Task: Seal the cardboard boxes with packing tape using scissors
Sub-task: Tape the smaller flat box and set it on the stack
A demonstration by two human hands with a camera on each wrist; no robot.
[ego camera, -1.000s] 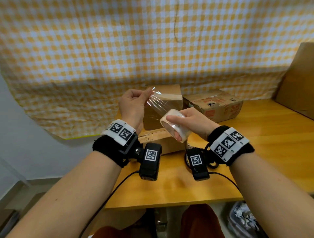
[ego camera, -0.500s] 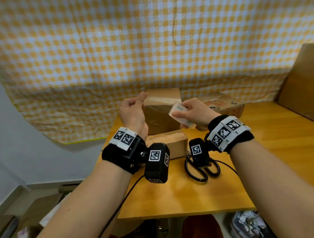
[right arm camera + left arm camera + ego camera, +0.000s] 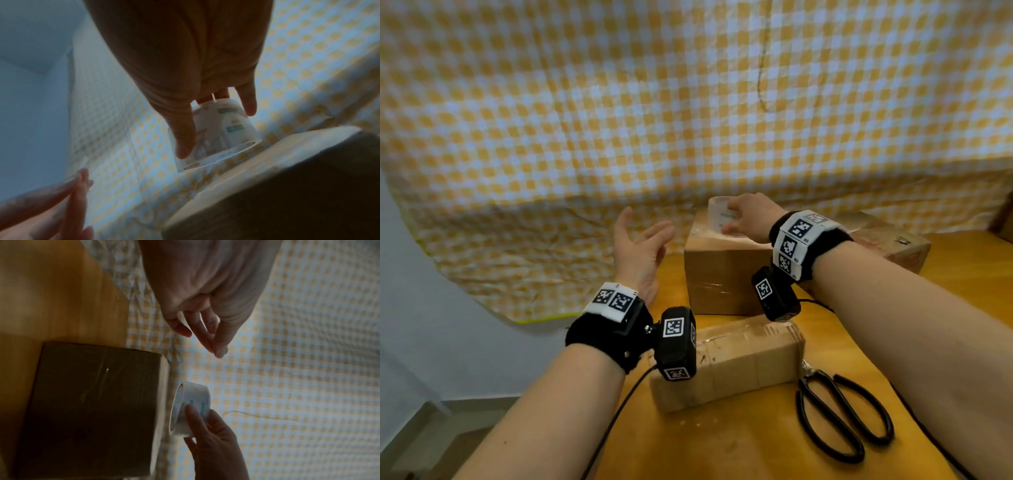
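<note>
The right hand (image 3: 748,216) grips the roll of packing tape (image 3: 720,214) with fingers curled round it, at the top of the tall cardboard box (image 3: 717,270) in mid-frame, probably to start a strip there. The left hand (image 3: 640,246), centre left, has loosely spread fingers and holds nothing I can make out. The scissors (image 3: 839,414) lie unused at lower right beside a flat box (image 3: 732,359), nothing blocking them.

We wear black wristbands (image 3: 599,337) on bare forearms, each topped by a white strip of square black markers (image 3: 796,236), with a black tagged camera block (image 3: 676,342) trailing a black cable (image 3: 616,416).
</note>
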